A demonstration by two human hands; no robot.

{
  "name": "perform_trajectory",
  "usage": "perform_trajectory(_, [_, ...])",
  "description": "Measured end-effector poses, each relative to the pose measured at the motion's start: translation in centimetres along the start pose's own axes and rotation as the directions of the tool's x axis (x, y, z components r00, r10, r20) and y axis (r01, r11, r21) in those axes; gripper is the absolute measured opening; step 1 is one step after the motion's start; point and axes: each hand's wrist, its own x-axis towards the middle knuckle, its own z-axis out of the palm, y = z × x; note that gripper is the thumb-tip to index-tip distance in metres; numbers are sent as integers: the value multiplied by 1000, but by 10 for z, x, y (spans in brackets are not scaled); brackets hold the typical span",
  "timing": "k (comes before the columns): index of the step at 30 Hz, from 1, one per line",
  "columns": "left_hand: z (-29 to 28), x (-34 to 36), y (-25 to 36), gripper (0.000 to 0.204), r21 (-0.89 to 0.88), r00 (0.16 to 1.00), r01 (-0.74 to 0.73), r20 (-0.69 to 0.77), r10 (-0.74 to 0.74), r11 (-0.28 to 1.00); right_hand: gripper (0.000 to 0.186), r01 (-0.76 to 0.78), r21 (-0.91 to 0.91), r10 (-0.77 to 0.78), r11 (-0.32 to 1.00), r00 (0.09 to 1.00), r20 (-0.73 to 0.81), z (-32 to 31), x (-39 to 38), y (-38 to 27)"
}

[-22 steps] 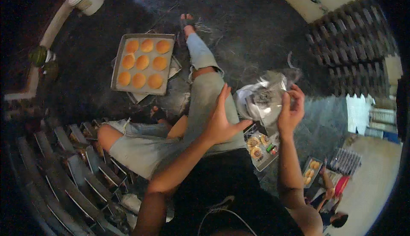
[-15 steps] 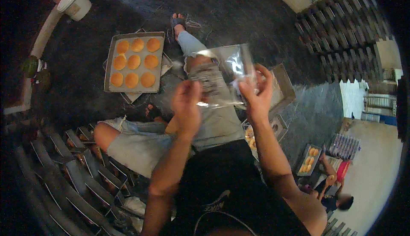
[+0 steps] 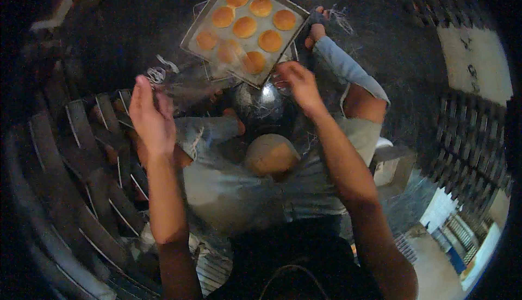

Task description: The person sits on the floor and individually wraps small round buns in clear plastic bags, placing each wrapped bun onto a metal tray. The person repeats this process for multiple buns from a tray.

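Note:
A clear plastic bag (image 3: 198,80), smeared by motion, spreads from my left hand (image 3: 154,118) toward the near side of a square baking tray. That hand is raised at the left, its fingers together and seemingly gripping the bag's edge. My right hand (image 3: 300,87) is beside the tray's near right corner, fingers bent and blurred; whether it holds part of the bag cannot be made out. Several round golden buns (image 3: 244,27) lie on the paper-lined tray (image 3: 300,13). The bag's haze partly blurs the nearest buns.
Stacked dark metal racks or trays (image 3: 81,153) crowd the left side, with more stacks (image 3: 470,137) at the right. A rounded object (image 3: 272,156) sits between my legs, a shiny dark one (image 3: 266,101) beyond it. A box-like container (image 3: 394,172) stands by my right leg.
My view has turned left, so the bun tray now lies ahead. My hands have spread apart, and the bag has moved from over my right leg toward the tray's near side.

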Motion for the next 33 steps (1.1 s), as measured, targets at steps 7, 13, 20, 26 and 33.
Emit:
perform_trajectory(7, [-47,59,-30,15,-681,934,356,235,-269,640,57,194,-910,-261,365,960,100,-76,230,91])
perform_trajectory(13, [-37,71,-18,13,-741,913,406,299,-279,535,83,-48,-896,-220,442,962,-160,-112,368,89])
perform_trajectory(20, [-84,49,-35,20,-637,886,430,162,-435,639,72,-80,-871,-235,485,947,-217,-59,310,75])
perform_trajectory(26, [-36,57,-36,28,2,978,151,-144,-149,989,54,223,273,-168,936,963,-211,24,133,-38])
perform_trajectory(33, [-11,-43,-32,27,349,954,-277,213,212,895,63,318,19,-318,948,942,106,31,-125,-129])
